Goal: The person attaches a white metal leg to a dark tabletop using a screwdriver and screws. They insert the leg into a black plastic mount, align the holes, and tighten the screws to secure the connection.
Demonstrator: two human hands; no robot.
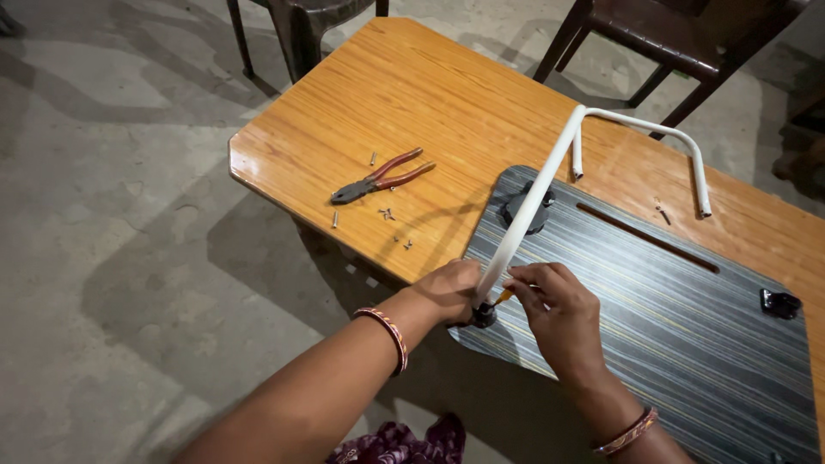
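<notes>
A dark striped board (670,326) lies on a wooden table (447,94). A bent white metal tube (537,193) rises from a black bracket (484,316) at the board's near corner. My left hand (447,290) grips the tube's lower end at that bracket. My right hand (559,314) holds a small tool with a yellow-orange handle (503,297), its tip at the bracket. Another black bracket (526,208) sits further up the board, behind the tube.
Red-handled pliers (381,176) and several loose screws (388,214) lie on the table to the left. A black fitting (780,303) sits at the board's right edge. A long slot (646,238) crosses the board. Two dark chairs (679,39) stand beyond the table.
</notes>
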